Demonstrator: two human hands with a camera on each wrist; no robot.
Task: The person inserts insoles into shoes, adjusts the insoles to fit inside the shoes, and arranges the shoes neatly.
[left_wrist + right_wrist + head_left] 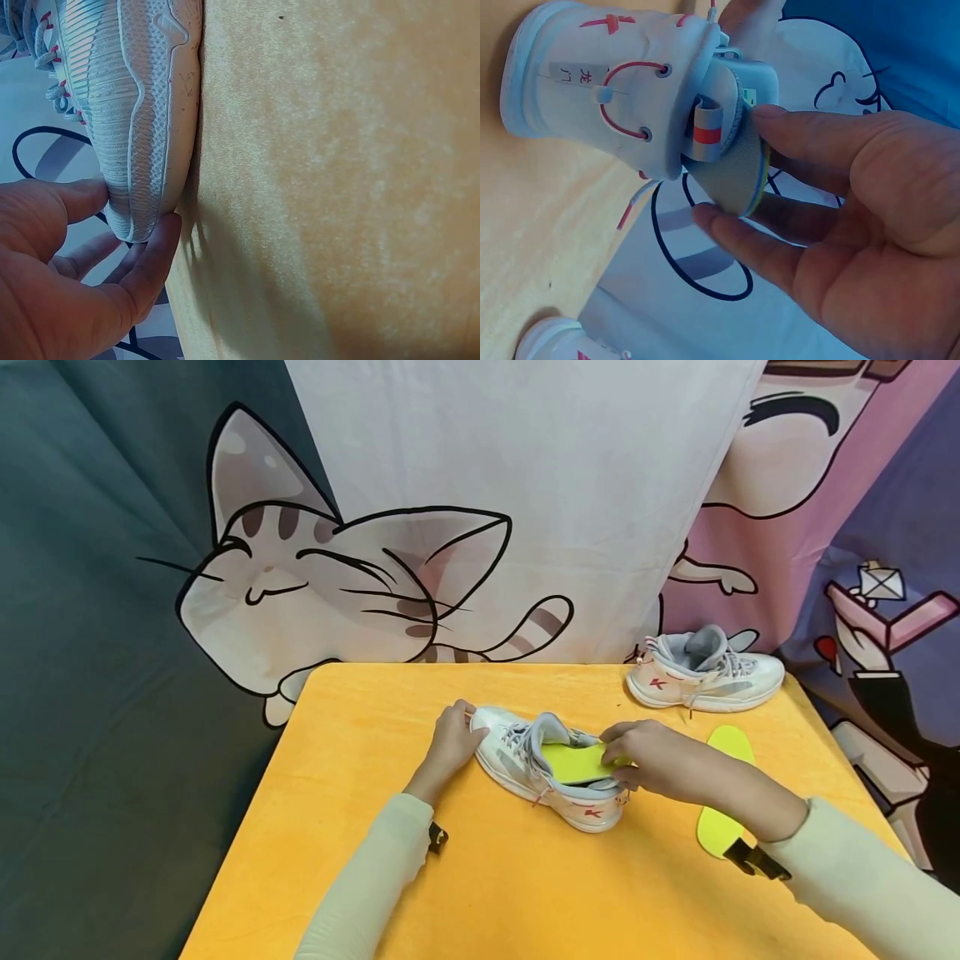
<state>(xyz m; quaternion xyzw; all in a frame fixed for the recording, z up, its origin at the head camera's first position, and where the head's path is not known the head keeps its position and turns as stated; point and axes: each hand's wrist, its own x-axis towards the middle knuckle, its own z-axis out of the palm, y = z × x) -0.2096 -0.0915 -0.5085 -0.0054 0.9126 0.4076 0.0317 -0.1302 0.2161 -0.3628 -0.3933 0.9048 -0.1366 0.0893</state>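
A white sneaker (510,760) with grey laces and red marks stands on the yellow-covered table, toe toward the left. My left hand (452,742) holds its toe; in the left wrist view the thumb and fingers (154,262) pinch the toe tip from either side. A yellow-green insole (573,762) lies partly inside the shoe opening. My right hand (652,760) grips the insole's heel end, which sticks out above the shoe's heel. The right wrist view shows the insole's grey underside (731,172) between thumb and fingers, beside the heel's pull tab (707,135).
A second white sneaker (705,672) stands at the table's back right corner. Another yellow-green insole (722,831) lies flat on the table (525,893), partly under the right forearm. Behind the table hangs a cloth printed with a cartoon cat (300,585).
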